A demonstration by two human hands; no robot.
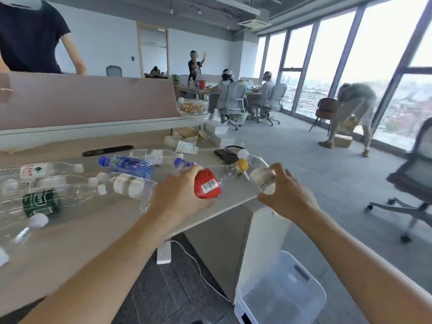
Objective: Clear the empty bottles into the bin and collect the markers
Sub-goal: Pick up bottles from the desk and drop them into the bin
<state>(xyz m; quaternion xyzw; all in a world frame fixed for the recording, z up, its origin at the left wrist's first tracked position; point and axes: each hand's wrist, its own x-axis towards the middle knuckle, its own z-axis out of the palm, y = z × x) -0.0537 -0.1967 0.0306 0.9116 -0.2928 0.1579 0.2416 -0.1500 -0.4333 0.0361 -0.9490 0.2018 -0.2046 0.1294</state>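
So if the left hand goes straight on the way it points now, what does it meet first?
Probably the blue-capped bottle just beyond the left hand, which grips the red-label bottle. Depth is unclear.

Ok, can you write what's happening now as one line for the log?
left hand: holding red-label bottle | right hand: holding clear bottle | bin: on floor below desk edge | more bottles on desk

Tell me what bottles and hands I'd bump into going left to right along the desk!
Green-label bottle → blue-label bottle → left hand gripping the red-label bottle → yellow cap → right hand holding a clear bottle at the desk's end.
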